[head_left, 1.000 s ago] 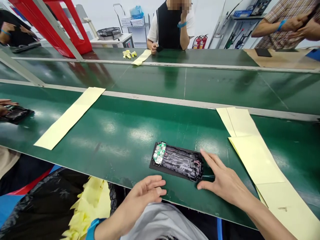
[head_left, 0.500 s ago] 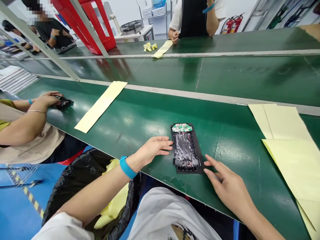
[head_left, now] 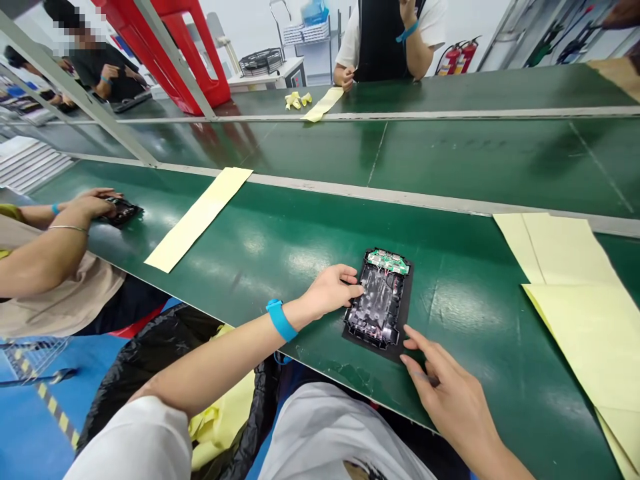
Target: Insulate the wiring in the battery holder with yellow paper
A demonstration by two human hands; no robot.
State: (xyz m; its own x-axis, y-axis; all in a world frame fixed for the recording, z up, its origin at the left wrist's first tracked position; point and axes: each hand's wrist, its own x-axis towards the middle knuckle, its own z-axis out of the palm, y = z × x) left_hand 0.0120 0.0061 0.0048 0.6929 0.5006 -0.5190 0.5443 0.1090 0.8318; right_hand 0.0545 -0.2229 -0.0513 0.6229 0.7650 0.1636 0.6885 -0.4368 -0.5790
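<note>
A black device (head_left: 375, 300) with its inside exposed lies on a black sheet (head_left: 407, 293) on the green table. A green circuit board (head_left: 389, 261) spans its far end, with thin wires beside it. My left hand (head_left: 333, 290) is at the device's left edge, fingers slightly bent and apart, with a blue band on the wrist. Near the lower right corner of the sheet is my right hand (head_left: 445, 383), its thumb and forefinger apart and nothing between them.
Yellow sheets (head_left: 575, 320) lie at the right, and a yellow strip (head_left: 200, 220) lies left of centre. A co-worker's hands (head_left: 97, 202) hold a black part at the far left. Below the table edge stands a black-lined bin (head_left: 145, 353) with yellow paper.
The device has turned clockwise and shifted right, together with the sheet under it. My left hand has moved right and slightly up, its fingers more bent. My right hand has shifted slightly left and down.
</note>
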